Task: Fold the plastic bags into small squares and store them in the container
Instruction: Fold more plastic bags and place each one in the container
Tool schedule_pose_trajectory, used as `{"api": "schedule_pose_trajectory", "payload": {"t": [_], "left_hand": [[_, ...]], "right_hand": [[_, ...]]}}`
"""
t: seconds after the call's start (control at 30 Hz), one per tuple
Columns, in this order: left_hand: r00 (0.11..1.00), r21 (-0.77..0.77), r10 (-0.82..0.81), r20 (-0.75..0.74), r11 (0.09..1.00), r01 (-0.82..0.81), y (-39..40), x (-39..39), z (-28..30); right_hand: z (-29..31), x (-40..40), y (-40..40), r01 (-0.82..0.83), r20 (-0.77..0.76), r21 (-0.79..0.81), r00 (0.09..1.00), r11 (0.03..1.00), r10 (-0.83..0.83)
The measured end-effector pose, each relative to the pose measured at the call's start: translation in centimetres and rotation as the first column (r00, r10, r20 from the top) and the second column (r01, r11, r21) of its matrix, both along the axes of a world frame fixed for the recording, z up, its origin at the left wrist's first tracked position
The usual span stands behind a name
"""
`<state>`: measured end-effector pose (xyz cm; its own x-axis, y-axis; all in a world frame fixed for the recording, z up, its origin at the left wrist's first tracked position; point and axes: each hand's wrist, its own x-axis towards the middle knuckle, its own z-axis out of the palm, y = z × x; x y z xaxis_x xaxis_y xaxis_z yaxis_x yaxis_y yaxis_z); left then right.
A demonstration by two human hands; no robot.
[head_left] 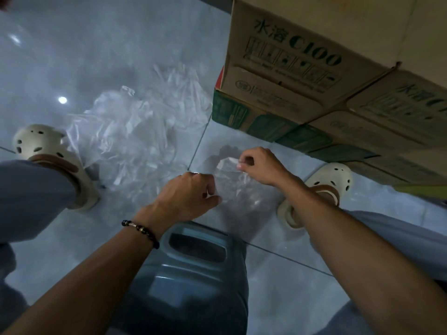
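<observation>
A clear plastic bag (238, 187) hangs between my two hands above the grey tiled floor. My left hand (187, 195), with a beaded bracelet on the wrist, pinches its near left edge. My right hand (260, 165) pinches its far top edge with curled fingers. A heap of several crumpled clear plastic bags (135, 131) lies on the floor to the left, beyond my left hand. A grey plastic container (191, 269) with a rectangular handle slot stands right below my forearms, between my legs.
Stacked cardboard boxes (302, 68) with green print fill the upper right, down to the floor. My feet in cream clogs stand at the left (48, 160) and right (326, 187). Grey trouser legs flank both sides.
</observation>
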<state>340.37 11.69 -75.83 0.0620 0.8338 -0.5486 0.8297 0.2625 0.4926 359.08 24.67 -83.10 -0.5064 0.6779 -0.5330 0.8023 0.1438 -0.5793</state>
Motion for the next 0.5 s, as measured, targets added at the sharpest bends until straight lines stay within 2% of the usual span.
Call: {"api": "schedule_pose_trajectory", "payload": {"t": [0.13, 0.33, 0.4, 0.5], "left_hand": [[0.998, 0.078, 0.058, -0.012, 0.995, -0.057, 0.7, -0.5, 1.1], [0.987, 0.251, 0.162, -0.002, 0.955, -0.156, 2.7, -0.3, 3.4], [0.97, 0.325, 0.218, 0.104, 0.915, -0.241, 3.6, 0.2, 4.6], [0.905, 0.315, 0.168, 0.391, 0.899, -0.303, 5.4, 1.2, 7.6]], "right_hand": [[4.4, 0.2, 1.8, 0.03, -0.082, 0.097, 0.996, 0.995, -0.022], [13.2, 0.9, 3.2, -0.039, -0.122, 0.199, 0.991, 0.979, 0.064], [16.9, 1.0, 3.6, -0.066, -0.14, 0.2, 0.985, 0.978, 0.096], [21.9, 1.2, 4.1, -0.07, -0.188, 0.172, 0.977, 0.983, 0.102]]}}
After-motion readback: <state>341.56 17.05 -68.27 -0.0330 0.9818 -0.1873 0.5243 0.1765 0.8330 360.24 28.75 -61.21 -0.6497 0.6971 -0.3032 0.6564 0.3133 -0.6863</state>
